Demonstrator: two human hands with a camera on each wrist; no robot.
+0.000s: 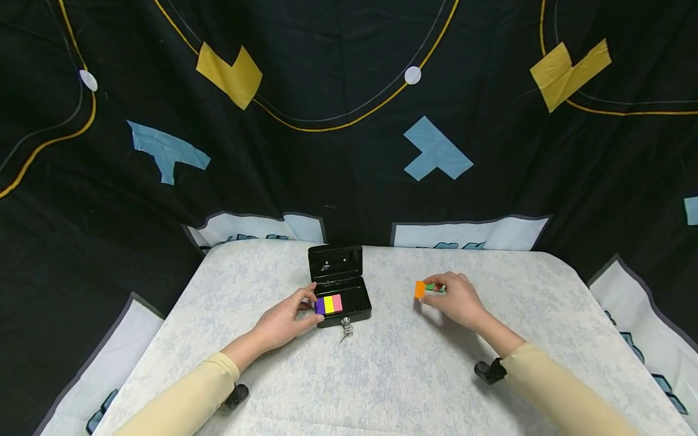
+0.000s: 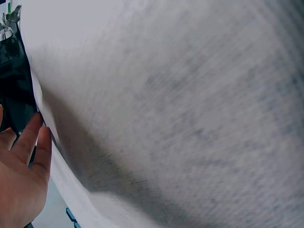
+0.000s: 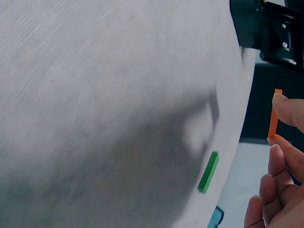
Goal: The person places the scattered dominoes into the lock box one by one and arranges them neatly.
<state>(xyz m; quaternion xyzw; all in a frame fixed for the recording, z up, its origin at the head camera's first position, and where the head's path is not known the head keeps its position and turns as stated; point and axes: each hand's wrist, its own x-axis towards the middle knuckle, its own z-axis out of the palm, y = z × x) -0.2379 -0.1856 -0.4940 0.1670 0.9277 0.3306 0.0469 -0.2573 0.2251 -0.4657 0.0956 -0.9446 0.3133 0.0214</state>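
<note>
A small black metal cash box [image 1: 357, 298] stands with its lid [image 1: 335, 263] raised. My left hand [image 1: 280, 318] holds the box's left side, thumb at the front corner and fingers farther back. Purple [image 1: 320, 306], yellow [image 1: 329, 304] and pink blocks [image 1: 337, 303] lie side by side in the box beside these fingertips. In the left wrist view, fingers [image 2: 29, 142] reach to the dark box edge. To the right of the box, my right hand [image 1: 457, 300] pinches a flat orange block [image 3: 274, 116] between thumb and index finger, above the table. A green block [image 3: 208, 172] lies beneath it.
Keys [image 1: 346, 327] hang from the lock at the front of the box. The table [image 1: 349, 387] has a pale patterned cloth. Behind it hangs a black curtain [image 1: 338, 175] with yellow and blue patches.
</note>
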